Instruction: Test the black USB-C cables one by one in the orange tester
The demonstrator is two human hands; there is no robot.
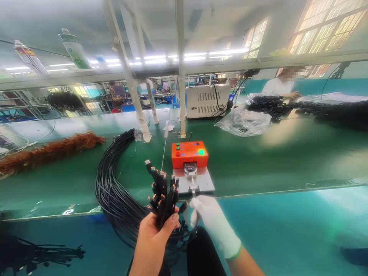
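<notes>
My bare left hand (156, 234) is closed around a bunch of black cable ends (165, 195). Their plugs have metal tips, several of them orange, and point up and outward. From that bunch the long black cables (115, 191) curve left and up onto the bench. My right hand (205, 212), in a white glove, pinches a cable plug (194, 194) at the front edge of a metal plate (205, 180). Whether the plug sits inside the fixture there is too small to tell. Behind the plate stands an orange tester box (189, 153) with a lit green light and a small dark gauge (190, 166).
A brown-orange bundle (51, 151) lies on the green bench (258, 161) at left. Metal posts (180, 76) rise behind the tester. A white vented machine (207, 100), a clear plastic bag (244, 122) and black cable piles (339, 113) sit farther back. A person (280, 86) sits across the bench.
</notes>
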